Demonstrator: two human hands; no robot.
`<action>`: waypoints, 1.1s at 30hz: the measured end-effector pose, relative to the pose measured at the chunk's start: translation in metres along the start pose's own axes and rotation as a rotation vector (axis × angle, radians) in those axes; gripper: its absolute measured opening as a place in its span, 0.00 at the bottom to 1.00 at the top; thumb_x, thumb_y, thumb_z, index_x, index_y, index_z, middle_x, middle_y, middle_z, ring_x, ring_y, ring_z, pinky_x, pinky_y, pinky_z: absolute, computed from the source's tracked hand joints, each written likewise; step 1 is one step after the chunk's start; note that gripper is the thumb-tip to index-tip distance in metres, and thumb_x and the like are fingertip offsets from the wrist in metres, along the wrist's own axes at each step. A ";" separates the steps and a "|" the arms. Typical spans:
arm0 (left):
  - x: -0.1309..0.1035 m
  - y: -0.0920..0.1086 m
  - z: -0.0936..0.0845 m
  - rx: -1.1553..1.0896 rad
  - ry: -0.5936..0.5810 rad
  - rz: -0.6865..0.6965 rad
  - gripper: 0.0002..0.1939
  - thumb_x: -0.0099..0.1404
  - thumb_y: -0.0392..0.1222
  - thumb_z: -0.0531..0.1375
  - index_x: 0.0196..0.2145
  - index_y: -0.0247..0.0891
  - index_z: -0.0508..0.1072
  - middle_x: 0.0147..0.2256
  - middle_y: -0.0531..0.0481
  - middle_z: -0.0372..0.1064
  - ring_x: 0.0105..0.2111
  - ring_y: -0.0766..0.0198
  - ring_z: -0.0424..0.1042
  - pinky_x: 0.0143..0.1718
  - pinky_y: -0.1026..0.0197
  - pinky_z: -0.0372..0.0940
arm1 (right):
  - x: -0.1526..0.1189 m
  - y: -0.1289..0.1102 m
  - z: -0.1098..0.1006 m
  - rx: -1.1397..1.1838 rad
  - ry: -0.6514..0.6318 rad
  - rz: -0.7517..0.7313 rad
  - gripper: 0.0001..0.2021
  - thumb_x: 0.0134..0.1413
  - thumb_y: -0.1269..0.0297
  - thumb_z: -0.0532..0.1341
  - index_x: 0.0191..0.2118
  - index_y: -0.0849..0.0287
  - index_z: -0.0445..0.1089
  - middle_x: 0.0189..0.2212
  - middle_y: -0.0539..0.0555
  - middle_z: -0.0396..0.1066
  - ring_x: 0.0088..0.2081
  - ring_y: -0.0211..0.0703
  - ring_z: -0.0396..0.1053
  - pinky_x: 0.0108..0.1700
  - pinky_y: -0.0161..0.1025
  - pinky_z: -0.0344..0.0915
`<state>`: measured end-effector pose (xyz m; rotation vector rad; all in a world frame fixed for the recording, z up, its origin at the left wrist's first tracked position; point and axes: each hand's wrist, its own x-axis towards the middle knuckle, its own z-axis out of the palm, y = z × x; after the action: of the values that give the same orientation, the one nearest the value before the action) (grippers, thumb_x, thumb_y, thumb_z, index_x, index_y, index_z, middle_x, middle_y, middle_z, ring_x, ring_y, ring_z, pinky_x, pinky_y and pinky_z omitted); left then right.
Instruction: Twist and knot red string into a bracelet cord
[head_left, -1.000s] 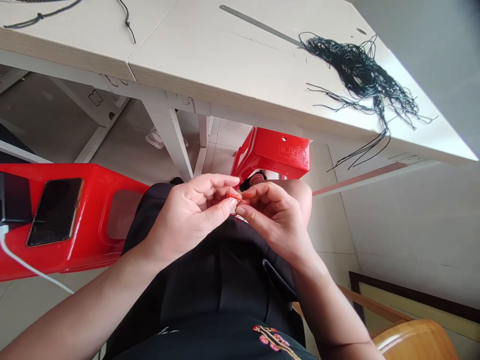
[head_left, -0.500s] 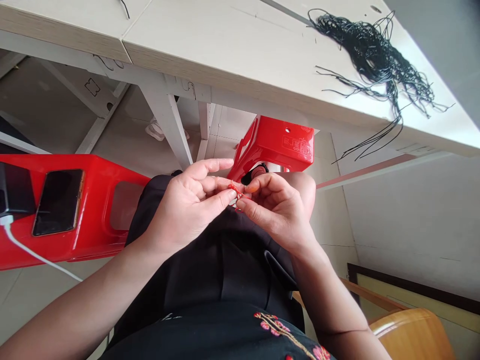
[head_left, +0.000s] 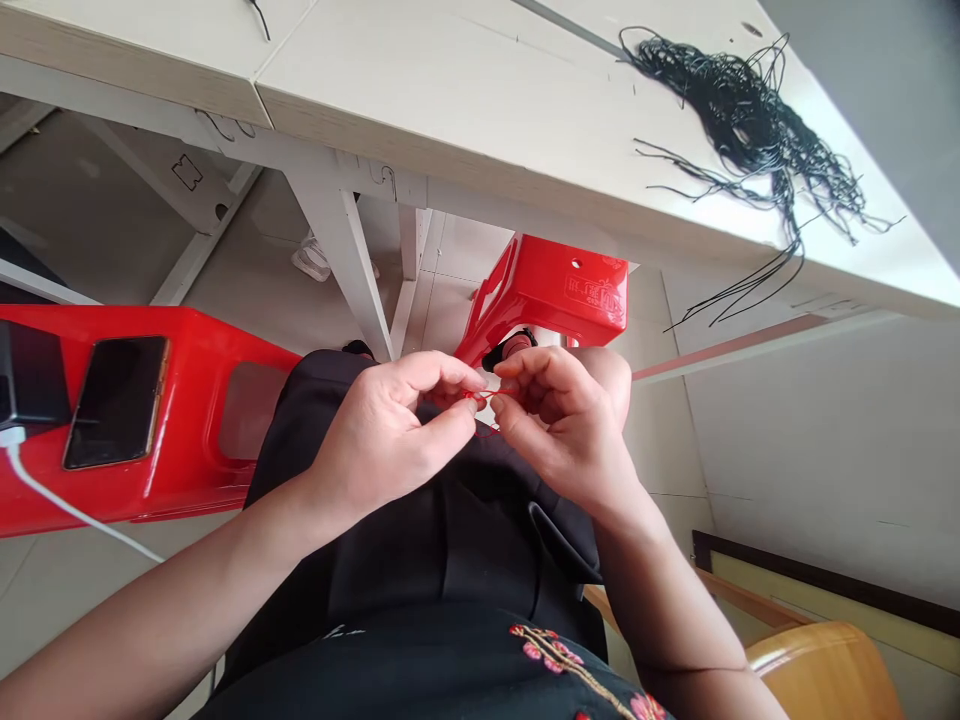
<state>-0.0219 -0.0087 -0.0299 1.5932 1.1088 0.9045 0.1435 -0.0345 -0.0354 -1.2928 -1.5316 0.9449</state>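
Above my lap, a thin red cord (head_left: 491,393) runs between my two hands, with a small loop hanging just below. My left hand (head_left: 405,425) pinches one part of it between thumb and fingers. Close by on the right, my right hand (head_left: 562,425) is closed on the cord, thumb and index finger near its other part. The fingertips of both hands are a small gap apart. Part of the cord is hidden behind the fingers, and any knot in it is too small to make out.
A bundle of black cords (head_left: 750,120) lies on the white table (head_left: 450,90), some ends hanging over its edge. At left, a red stool (head_left: 195,400) bears a phone (head_left: 118,400) and a black box with a white cable. Another red stool (head_left: 577,285) stands under the table.
My left index finger, stretched out before, has curled down into a pinch. The red cord, bunched at the fingertips earlier, now spans the gap between my hands.
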 end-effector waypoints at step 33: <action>-0.001 0.008 -0.005 -0.103 -0.103 -0.098 0.06 0.59 0.37 0.61 0.37 0.38 0.72 0.28 0.54 0.72 0.27 0.68 0.71 0.29 0.67 0.69 | 0.000 -0.003 -0.001 -0.055 -0.040 -0.087 0.04 0.58 0.71 0.59 0.34 0.56 0.70 0.28 0.49 0.74 0.28 0.35 0.69 0.29 0.34 0.65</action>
<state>-0.0253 -0.0095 -0.0209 1.4719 1.0414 0.7935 0.1432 -0.0348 -0.0325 -1.2417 -1.6419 0.8830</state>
